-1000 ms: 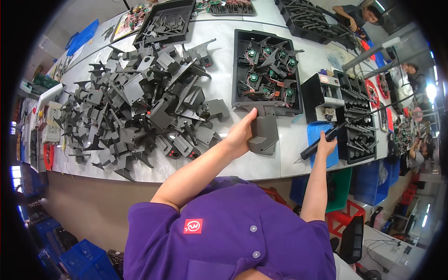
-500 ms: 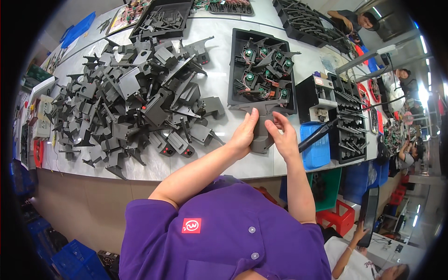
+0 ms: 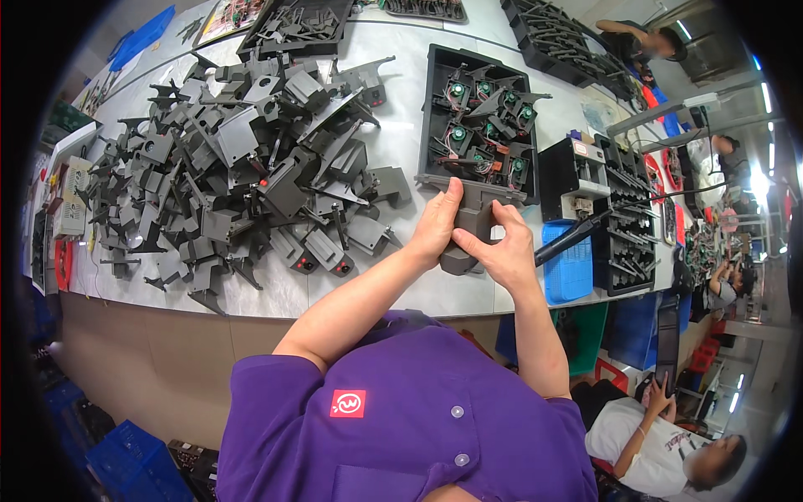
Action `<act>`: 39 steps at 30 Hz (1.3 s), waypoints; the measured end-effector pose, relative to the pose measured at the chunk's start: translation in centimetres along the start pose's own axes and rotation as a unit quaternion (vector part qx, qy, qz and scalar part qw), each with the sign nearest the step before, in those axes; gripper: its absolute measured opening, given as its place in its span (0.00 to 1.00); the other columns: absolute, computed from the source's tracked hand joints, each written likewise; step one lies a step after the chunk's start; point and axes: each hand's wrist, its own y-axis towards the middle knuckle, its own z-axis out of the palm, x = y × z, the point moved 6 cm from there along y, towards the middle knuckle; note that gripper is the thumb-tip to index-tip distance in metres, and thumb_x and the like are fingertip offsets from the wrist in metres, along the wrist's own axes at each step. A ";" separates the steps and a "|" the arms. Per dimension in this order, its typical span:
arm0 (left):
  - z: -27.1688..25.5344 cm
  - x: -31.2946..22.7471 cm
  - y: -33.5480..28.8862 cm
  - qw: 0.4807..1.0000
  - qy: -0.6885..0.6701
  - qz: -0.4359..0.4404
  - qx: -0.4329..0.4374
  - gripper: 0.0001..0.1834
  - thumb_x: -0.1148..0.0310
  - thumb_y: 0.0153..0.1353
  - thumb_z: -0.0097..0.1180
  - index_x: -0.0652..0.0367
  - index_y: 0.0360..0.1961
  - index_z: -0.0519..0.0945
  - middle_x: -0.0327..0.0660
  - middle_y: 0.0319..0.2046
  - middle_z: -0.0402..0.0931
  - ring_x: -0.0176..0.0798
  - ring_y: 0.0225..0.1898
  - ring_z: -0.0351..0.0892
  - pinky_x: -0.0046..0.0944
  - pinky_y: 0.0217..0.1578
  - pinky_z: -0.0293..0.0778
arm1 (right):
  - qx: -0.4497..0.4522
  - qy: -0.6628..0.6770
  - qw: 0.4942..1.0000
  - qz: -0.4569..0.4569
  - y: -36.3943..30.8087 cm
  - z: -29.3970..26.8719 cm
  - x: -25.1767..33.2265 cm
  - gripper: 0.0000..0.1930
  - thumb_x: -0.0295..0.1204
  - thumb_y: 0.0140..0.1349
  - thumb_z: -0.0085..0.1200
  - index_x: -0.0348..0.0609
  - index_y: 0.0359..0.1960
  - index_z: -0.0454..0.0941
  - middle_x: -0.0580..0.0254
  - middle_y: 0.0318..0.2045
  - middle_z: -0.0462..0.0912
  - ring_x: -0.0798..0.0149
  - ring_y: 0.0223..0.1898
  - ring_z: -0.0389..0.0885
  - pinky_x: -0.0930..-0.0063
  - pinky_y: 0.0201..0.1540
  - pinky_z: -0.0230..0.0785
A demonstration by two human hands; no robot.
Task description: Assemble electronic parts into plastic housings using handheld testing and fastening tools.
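Between my two hands is a dark grey plastic housing (image 3: 473, 219) with a wide flanged top and a boxy lower end. My left hand (image 3: 437, 224) grips its left side, thumb laid along the upper face. On the other side my right hand (image 3: 505, 249) holds it with the thumb across the front and fingers at the right edge. Just beyond it stands a black tray (image 3: 427, 125) holding several grey parts fitted with round green pieces and wires. A large heap of similar grey housings (image 3: 238, 138) lies to the left.
A small black machine (image 3: 559, 171) stands right of the tray, by a blue basket (image 3: 569, 272) and a black screwdriver-like tool (image 3: 569, 238). More black bins (image 3: 314, 33) line the back. A person (image 3: 661, 439) in white sits at lower right; others work farther off.
The housing has tilted in my hands, so its boxy lower end faces me more. My right thumb has moved across its front. The seated person at lower right has come further into view.
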 end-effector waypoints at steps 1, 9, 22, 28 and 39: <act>-0.1 0.0 0.1 1.000 0.008 0.018 0.009 0.36 0.37 0.59 0.33 0.62 0.48 0.69 0.43 0.40 0.73 0.35 0.40 0.75 0.33 0.41 0.72 | 0.009 0.006 1.000 0.000 0.0 0.1 0.2 0.32 0.40 0.38 0.68 0.29 0.43 0.73 0.54 0.35 0.74 0.61 0.38 0.75 0.72 0.40 0.68; -0.8 0.9 0.9 0.997 -0.019 0.052 -0.045 0.32 0.43 0.62 0.36 0.65 0.38 0.76 0.41 0.32 0.77 0.31 0.32 0.75 0.29 0.36 0.72 | -0.031 -0.004 0.999 -0.025 0.1 0.1 -0.1 0.28 0.37 0.38 0.66 0.35 0.42 0.75 0.56 0.32 0.74 0.61 0.34 0.75 0.71 0.38 0.68; -0.7 1.3 1.6 0.999 -0.020 0.051 0.005 0.31 0.43 0.63 0.33 0.65 0.43 0.71 0.43 0.37 0.75 0.34 0.37 0.76 0.33 0.39 0.73 | -0.014 -0.015 1.000 0.012 0.4 0.0 -1.2 0.26 0.39 0.37 0.66 0.40 0.40 0.77 0.58 0.30 0.74 0.63 0.33 0.74 0.71 0.37 0.67; -0.6 0.9 1.5 0.998 -0.031 0.055 0.011 0.32 0.44 0.63 0.33 0.65 0.44 0.71 0.43 0.38 0.75 0.35 0.37 0.76 0.33 0.40 0.73 | -0.050 -0.053 0.997 0.025 0.1 -0.2 -0.3 0.27 0.38 0.36 0.67 0.39 0.40 0.77 0.59 0.30 0.74 0.63 0.32 0.75 0.72 0.37 0.68; -2.7 0.8 3.0 0.996 -0.066 0.059 -0.019 0.32 0.40 0.60 0.35 0.63 0.42 0.71 0.42 0.33 0.75 0.34 0.35 0.76 0.32 0.39 0.73 | -0.044 -0.027 0.998 0.043 0.7 -1.3 -0.4 0.29 0.37 0.34 0.69 0.34 0.40 0.77 0.65 0.28 0.72 0.68 0.30 0.74 0.77 0.36 0.67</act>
